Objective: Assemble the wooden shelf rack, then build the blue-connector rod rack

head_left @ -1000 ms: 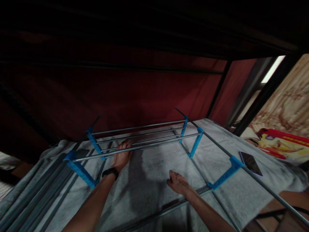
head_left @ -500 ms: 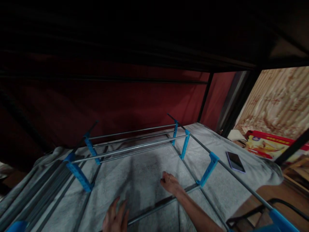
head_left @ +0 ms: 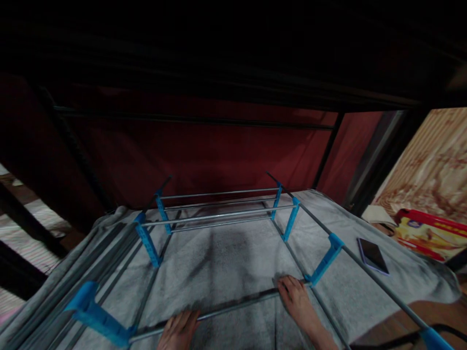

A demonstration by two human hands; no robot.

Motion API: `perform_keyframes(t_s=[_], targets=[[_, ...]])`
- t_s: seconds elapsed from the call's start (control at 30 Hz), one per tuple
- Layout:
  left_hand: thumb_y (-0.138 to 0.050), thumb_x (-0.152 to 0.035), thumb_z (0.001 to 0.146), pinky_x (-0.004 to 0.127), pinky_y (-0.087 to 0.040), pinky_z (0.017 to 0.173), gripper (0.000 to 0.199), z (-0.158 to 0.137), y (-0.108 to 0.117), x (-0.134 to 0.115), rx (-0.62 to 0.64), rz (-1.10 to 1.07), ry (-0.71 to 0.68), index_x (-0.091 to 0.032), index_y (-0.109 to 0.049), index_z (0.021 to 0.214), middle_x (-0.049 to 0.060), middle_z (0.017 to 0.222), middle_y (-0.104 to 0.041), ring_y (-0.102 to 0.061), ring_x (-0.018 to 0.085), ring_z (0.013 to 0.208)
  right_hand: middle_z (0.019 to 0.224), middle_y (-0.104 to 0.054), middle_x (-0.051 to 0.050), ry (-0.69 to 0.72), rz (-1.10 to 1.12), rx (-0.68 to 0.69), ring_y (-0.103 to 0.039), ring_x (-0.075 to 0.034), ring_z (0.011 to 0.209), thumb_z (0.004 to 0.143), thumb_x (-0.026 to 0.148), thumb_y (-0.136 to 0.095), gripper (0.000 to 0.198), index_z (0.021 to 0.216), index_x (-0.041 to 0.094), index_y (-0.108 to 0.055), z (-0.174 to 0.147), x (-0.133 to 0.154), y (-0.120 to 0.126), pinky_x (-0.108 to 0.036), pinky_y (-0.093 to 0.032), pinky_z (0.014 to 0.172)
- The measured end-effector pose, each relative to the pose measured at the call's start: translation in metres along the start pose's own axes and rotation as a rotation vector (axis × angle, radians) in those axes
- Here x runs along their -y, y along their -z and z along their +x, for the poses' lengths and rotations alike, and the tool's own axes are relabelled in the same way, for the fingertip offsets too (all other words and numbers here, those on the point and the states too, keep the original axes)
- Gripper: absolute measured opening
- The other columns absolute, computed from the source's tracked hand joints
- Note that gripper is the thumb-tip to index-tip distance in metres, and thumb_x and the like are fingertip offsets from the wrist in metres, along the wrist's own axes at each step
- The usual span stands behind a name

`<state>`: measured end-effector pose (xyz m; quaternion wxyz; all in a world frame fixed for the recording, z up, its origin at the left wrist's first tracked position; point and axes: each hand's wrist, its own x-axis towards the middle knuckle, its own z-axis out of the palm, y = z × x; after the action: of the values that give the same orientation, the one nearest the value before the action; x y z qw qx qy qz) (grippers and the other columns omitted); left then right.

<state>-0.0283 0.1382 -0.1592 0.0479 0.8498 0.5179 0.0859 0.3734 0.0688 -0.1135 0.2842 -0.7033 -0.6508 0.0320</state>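
Observation:
A grey metal tube (head_left: 239,307) runs low across the front of a partly built rack, between two blue plastic connectors. My left hand (head_left: 179,330) lies over this tube toward its left end, fingers curled round it. Close to the right-hand blue connector (head_left: 325,262), my right hand (head_left: 295,296) grips the same tube with bent fingers. The left-hand blue connector (head_left: 104,318) leans outward beside my left hand. Farther back, more tubes (head_left: 219,215) span between upright blue connectors (head_left: 149,243). A long side tube (head_left: 368,272) passes through the right-hand connectors.
Several loose grey tubes (head_left: 82,265) lie along the left of the grey blanket (head_left: 237,253). A phone (head_left: 372,255) rests on the blanket at right, near a red and yellow box (head_left: 430,233). A dark bed frame (head_left: 328,150) stands before a red curtain (head_left: 219,155).
Both hands have come down onto the front tube; my left was raised with fingers spread, my right loosely curled above the blanket. The view has turned slightly left.

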Motion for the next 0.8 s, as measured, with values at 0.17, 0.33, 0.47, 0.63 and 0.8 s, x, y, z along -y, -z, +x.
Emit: perform_keyframes(t_s=[0.17,0.33,0.47,0.63,0.8], targets=[[-0.040,-0.016,0.088,0.048,-0.050,0.103,0.047,0.000,0.010,-0.007,-0.040,0.008,0.011,-0.032,-0.072,0.118,0.006,0.118,-0.074,-0.067,0.027,0.114,0.113,-0.069,-0.004,0.113,-0.111,0.004,-0.062,-0.023,0.108,0.097,0.035,-0.047,0.024,0.113,0.027,-0.064,-0.020,-0.024,0.019,-0.048,-0.032,0.110],[-0.040,-0.017,0.090,0.047,-0.050,0.101,0.044,0.002,0.032,-0.022,-0.024,-0.022,0.009,-0.031,-0.072,0.117,0.006,0.117,-0.074,-0.067,0.028,0.112,0.111,-0.070,-0.003,0.116,-0.142,0.036,-0.064,-0.022,0.106,0.098,0.035,-0.048,0.022,0.109,0.027,-0.066,-0.013,-0.033,0.021,-0.050,-0.030,0.112],[-0.039,-0.017,0.091,0.047,-0.050,0.100,0.044,0.007,0.033,-0.027,-0.010,0.003,0.028,-0.032,-0.072,0.117,0.005,0.115,-0.074,-0.067,0.027,0.110,0.109,-0.071,-0.003,0.124,-0.157,0.050,-0.064,-0.023,0.106,0.098,0.037,-0.048,0.023,0.108,0.026,-0.066,-0.006,-0.039,0.021,-0.050,-0.029,0.111],[-0.040,-0.019,0.096,0.045,-0.048,0.101,0.038,0.007,0.042,-0.037,-0.021,0.002,0.010,-0.025,-0.070,0.118,0.007,0.116,-0.073,-0.066,0.025,0.111,0.111,-0.071,-0.003,0.178,-0.196,-0.008,-0.063,-0.023,0.108,0.099,0.042,-0.046,0.027,0.111,0.027,-0.065,-0.004,-0.050,0.012,-0.049,-0.029,0.110],[-0.043,-0.017,0.097,0.042,-0.048,0.099,0.033,0.007,0.063,-0.047,-0.005,-0.032,0.032,-0.024,-0.070,0.115,0.005,0.113,-0.073,-0.066,0.023,0.108,0.111,-0.072,-0.004,0.233,-0.231,-0.070,-0.064,-0.024,0.107,0.098,0.049,-0.044,0.033,0.113,0.028,-0.065,-0.007,-0.066,0.000,-0.050,-0.029,0.109]])
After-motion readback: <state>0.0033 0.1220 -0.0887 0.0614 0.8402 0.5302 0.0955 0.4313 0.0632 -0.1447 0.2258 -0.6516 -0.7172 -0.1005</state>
